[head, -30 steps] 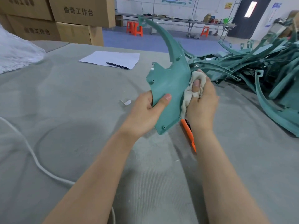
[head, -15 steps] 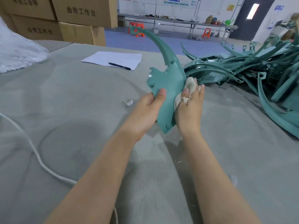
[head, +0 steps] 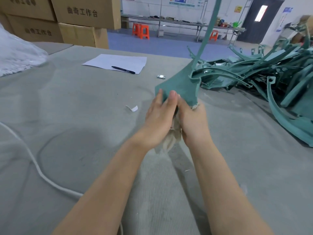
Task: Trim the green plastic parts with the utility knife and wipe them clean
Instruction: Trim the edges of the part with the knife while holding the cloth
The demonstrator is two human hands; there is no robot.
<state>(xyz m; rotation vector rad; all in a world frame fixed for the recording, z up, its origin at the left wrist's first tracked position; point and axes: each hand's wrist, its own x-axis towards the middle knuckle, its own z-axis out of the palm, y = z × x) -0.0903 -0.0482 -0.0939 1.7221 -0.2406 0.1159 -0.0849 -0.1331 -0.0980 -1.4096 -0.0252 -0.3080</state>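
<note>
Green plastic part stands upright over the table, left hand pinching its lower edge, right hand gripping a rag against its far face. Wiping step, I judge; next calls for rubbing up the arm. Utility knife unseen. Pile of green parts crowds right of the part; paper, pen beyond it.

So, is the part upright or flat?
Upright: the part rises past the frame's top, left hand and right hand hold its base.
</note>
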